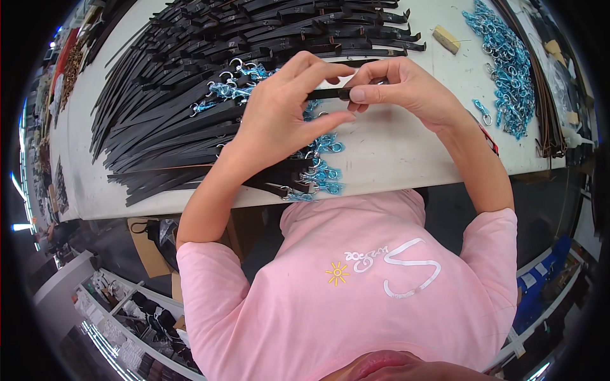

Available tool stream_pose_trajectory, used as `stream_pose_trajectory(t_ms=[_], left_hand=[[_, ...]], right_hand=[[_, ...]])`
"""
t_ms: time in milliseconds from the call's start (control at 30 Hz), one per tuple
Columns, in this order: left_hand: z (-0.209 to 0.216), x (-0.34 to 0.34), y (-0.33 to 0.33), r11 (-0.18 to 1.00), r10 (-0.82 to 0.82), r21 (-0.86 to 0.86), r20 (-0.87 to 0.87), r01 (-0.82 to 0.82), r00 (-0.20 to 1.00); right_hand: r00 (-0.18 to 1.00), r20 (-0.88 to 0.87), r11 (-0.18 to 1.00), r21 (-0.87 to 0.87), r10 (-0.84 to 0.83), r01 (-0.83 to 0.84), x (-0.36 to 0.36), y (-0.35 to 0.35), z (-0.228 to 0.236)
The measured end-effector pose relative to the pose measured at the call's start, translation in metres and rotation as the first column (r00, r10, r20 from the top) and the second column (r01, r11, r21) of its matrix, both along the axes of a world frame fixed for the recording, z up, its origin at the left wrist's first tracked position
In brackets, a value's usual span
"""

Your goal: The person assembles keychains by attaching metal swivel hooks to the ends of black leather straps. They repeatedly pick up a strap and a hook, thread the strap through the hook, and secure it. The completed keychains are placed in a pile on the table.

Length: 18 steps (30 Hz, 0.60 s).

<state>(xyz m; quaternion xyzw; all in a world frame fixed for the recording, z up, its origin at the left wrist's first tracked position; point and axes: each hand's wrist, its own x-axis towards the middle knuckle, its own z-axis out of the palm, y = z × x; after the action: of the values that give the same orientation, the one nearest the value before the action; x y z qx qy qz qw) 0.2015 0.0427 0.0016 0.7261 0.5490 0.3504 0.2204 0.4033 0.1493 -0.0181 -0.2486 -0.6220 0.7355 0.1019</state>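
Pinching one end of a narrow black strap [327, 93] between the thumb and fingers of the right hand [410, 91], close to a small dark loop [344, 94]. Running leftward from that pinch into the gap between the thumb and fingers of the left hand [270, 114], then out of sight behind it. Holding the left hand wide, with its thumb on the near side of the strap and its fingers on the far side, near the right fingertips. Possibly touching the strap with the left hand too, but hard to tell from this angle.

With a bank of black straps [159, 114] spread on the table [406, 155] to the left of the left hand and beyond both hands. With blue-wrapped snap hooks [232, 91] just left of the left hand, and similar hooked strap ends [325, 171] on its near side. With a heap of blue-wrapped hooks [508, 70] to the right of the right hand, and a single blue hook [483, 112] between the two. With a yellowish block [447, 39] beyond the right hand, and brown strips [540, 82] at the far right, past the heap.
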Motion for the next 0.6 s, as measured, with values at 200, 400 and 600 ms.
stream_pose_trajectory(t_ms=[200,400,600], left_hand=[[-0.0064,-0.0076,-0.0005,0.999,0.036,0.01,-0.013,-0.036,0.999],[-0.0066,-0.0086,0.0003,0.999,0.04,-0.022,0.009,-0.04,0.999],[-0.0096,-0.0085,0.0002,0.999,0.049,0.02,-0.024,-0.048,0.999]], right_hand=[[0.998,0.041,0.998,0.052,-0.038,0.036,-0.0031,-0.0007,0.003],[0.998,0.057,0.993,0.11,-0.036,0.029,-0.0049,-0.0001,0.0024],[0.994,0.091,0.983,0.18,-0.058,0.041,-0.0055,0.0,0.001]])
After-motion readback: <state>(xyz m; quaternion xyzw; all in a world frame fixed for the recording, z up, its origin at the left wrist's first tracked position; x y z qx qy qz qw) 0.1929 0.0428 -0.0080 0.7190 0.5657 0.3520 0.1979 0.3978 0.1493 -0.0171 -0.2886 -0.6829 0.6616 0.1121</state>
